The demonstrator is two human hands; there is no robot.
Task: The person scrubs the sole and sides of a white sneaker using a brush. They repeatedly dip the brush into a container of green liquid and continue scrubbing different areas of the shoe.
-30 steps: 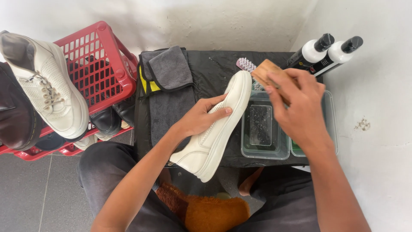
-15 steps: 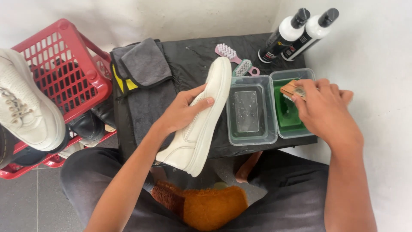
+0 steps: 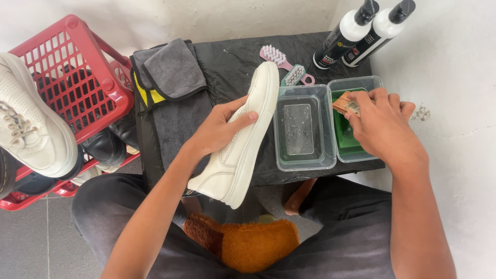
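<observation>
Far left, red crate (image 3: 77, 77) holds shoes. Over the bench (image 3: 232, 57), my left hand (image 3: 219, 129) grips the white sneaker (image 3: 243, 144) on edge; right hand (image 3: 385, 129) closed on wooden brush (image 3: 345, 105) over green tub (image 3: 347, 137).

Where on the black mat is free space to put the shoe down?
Bare black mat lies between the grey towel and the pink brush, behind the white shoe. The right side is crowded with two tubs and bottles.
</observation>
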